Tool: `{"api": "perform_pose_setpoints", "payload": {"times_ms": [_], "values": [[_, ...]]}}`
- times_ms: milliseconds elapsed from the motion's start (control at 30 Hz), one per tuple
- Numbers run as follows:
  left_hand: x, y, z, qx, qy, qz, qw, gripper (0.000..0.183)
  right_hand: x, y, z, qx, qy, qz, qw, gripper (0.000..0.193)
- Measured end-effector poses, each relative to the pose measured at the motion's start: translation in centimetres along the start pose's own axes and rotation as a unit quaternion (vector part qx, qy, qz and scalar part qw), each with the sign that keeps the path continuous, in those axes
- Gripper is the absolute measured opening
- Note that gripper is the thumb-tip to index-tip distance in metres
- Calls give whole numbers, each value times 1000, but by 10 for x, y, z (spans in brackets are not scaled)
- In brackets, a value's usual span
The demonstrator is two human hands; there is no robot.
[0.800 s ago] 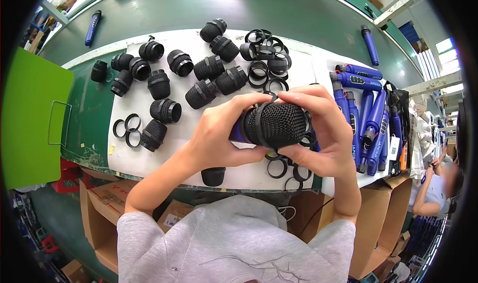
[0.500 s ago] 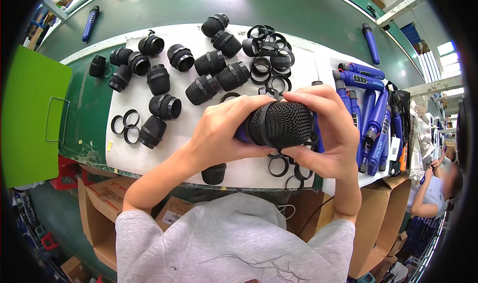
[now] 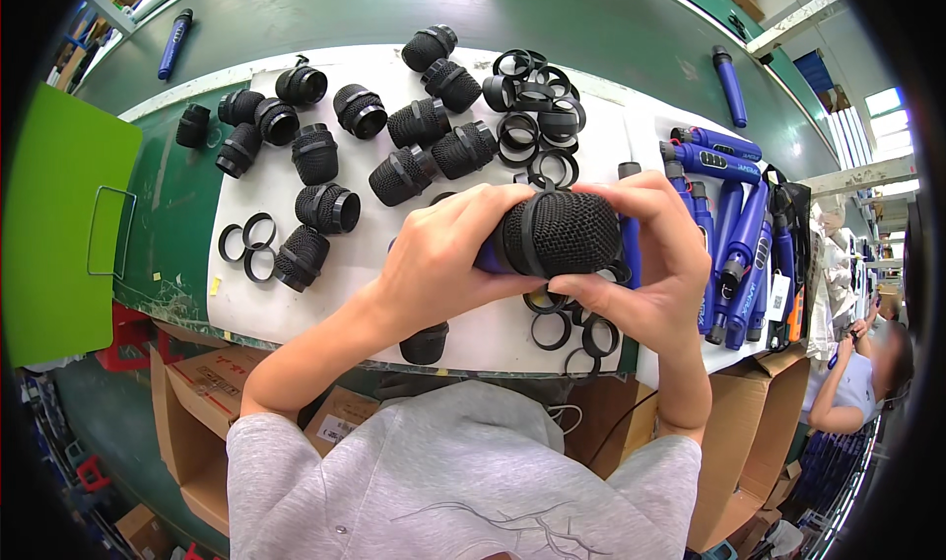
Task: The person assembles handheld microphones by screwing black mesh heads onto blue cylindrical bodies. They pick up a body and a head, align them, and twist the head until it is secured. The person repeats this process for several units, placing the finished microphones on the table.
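Note:
In front of my chest I hold a microphone with a black mesh head (image 3: pixel 576 233) pointing right; a bit of its blue body shows by my left fingers. My left hand (image 3: pixel 439 249) is wrapped round the body, which it mostly hides. At the mesh head, my right hand (image 3: pixel 662 259) curves around, its thumb at the lower edge and fingers at the upper edge. A dark band circles the mesh near my left fingertips. Below and behind the hands lie black rings (image 3: pixel 550 330). Beyond them several loose black mesh heads (image 3: pixel 399 175) are scattered on the white sheet.
More rings (image 3: pixel 532 97) lie in a heap at the far middle. Blue microphone bodies (image 3: pixel 729 205) are piled at the right. A green panel (image 3: pixel 69 235) stands at the left; cardboard boxes (image 3: pixel 739 442) sit below the table edge. A co-worker (image 3: pixel 852 373) is at the far right.
The microphone has shifted slightly right in my hands. My right thumb has slid a little left along the mesh head's lower edge, and my right fingers sit farther off its top.

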State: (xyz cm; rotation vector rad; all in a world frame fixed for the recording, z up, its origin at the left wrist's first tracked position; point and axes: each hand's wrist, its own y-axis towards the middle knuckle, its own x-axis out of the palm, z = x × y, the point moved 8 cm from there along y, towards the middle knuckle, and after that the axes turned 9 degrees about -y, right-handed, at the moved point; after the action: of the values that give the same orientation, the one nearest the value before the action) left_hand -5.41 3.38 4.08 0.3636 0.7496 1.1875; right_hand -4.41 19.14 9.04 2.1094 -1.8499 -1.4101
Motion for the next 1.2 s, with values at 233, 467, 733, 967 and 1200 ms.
{"api": "perform_pose_setpoints", "payload": {"times_ms": [233,467,733,967,1200], "values": [[0,1,-3,-22,15,1,1000,59,7,-2,14,11,37,2,999,62],[4,0,-11,-122,-24,-44,991,52,4,7,8,26,111,-66,991,51],[9,-4,-18,-126,32,-56,990,50,8,6,21,4,-35,-101,994,52],[11,-7,-24,-151,49,-61,985,49,14,4,30,56,-59,-130,988,47],[10,-5,-30,-193,13,-80,978,46,18,2,32,51,11,-118,992,46]]}}
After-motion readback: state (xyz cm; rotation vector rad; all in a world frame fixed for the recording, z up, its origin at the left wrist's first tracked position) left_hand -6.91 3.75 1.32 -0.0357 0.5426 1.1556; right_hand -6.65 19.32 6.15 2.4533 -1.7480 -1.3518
